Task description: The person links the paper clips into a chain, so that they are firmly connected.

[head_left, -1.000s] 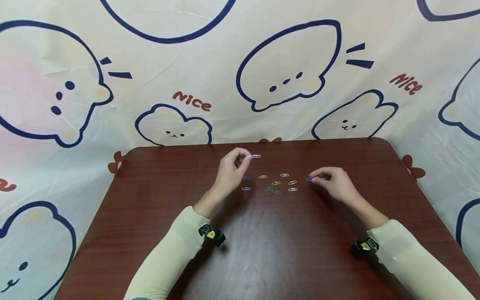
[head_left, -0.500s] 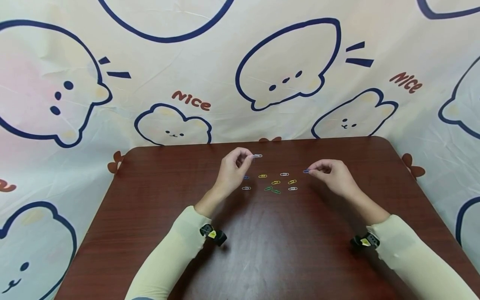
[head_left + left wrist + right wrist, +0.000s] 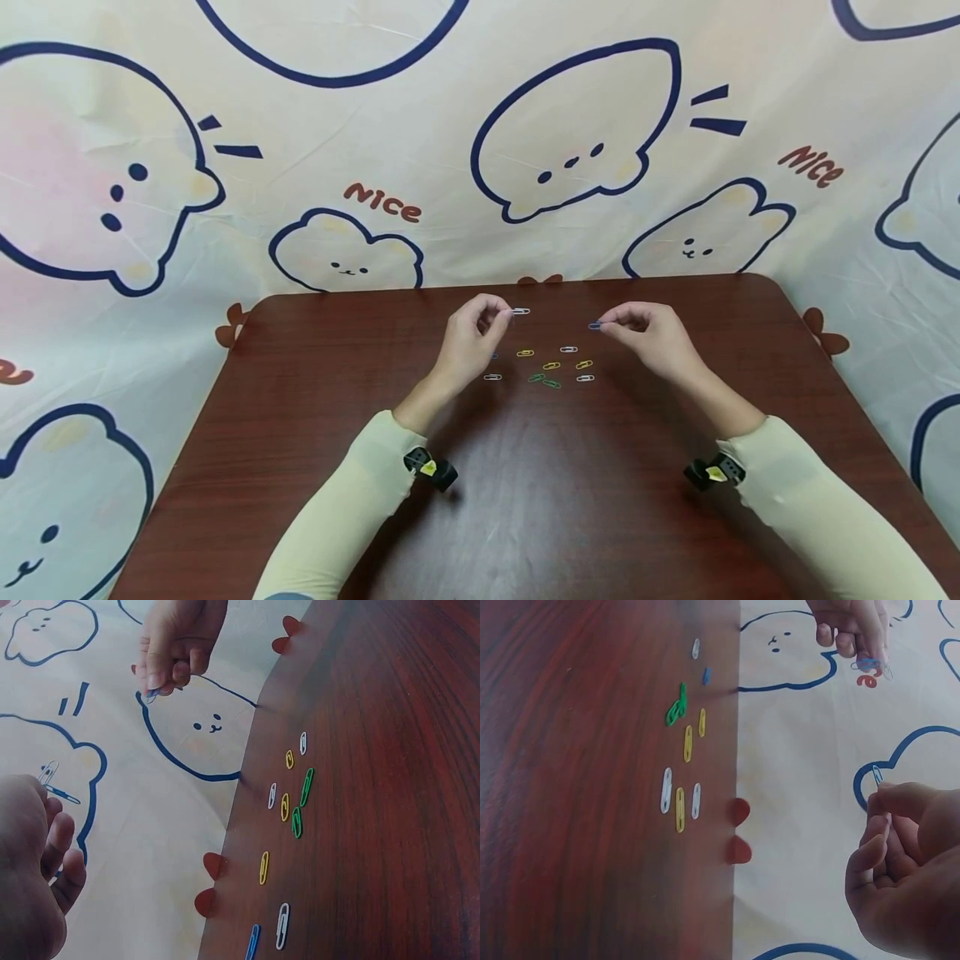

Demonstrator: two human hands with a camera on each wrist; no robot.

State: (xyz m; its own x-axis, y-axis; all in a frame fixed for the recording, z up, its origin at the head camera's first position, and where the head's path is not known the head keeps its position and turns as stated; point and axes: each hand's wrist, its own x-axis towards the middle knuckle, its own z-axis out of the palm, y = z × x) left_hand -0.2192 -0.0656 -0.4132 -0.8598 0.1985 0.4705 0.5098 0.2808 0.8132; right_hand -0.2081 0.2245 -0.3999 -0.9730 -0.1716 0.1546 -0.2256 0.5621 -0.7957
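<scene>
My left hand [image 3: 472, 337] pinches a white paper clip [image 3: 521, 311] above the table's far part, its end pointing right. In the left wrist view a blue paper clip [image 3: 63, 795] also shows at those fingertips; I cannot tell whether the two are linked. To the right, my right hand [image 3: 656, 337] holds a blue paper clip [image 3: 595, 326] between thumb and fingers, pointing toward the left hand. A gap separates the two held ends. Another blue paper clip [image 3: 253, 943] lies on the table, mostly hidden behind the left hand in the head view.
Loose paper clips lie on the dark wooden table [image 3: 525, 500] below the hands: yellow ones [image 3: 551, 366], white ones [image 3: 585, 378], and two green ones [image 3: 552, 384] close together. A printed cloth [image 3: 570, 125] hangs behind the table's far edge.
My right hand has moved left and toward the far edge with the blue paper clip, narrowing the gap. The left hand has shifted slightly right. The clips on the table lie as before.
</scene>
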